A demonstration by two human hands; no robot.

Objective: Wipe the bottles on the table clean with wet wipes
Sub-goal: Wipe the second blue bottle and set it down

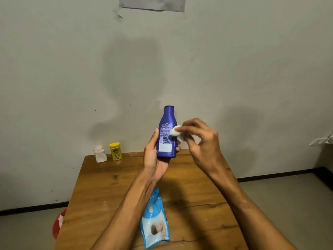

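A dark blue bottle (167, 134) stands upright in the air above the far part of the wooden table (108, 186), its printed back label facing me. My left hand (153, 156) grips its lower half from the left and below. My right hand (200, 139) pinches a small wadded white wet wipe (175, 131) and presses it against the bottle's right side at mid height. A blue and white wet wipes pack (155, 221) lies flat on the table near me, partly under my left forearm.
At the table's far left corner stand a small yellow bottle (115, 149) and a white bottle with a pale cap (100, 153), close to the grey wall. A red object (58, 223) sits on the floor left of the table.
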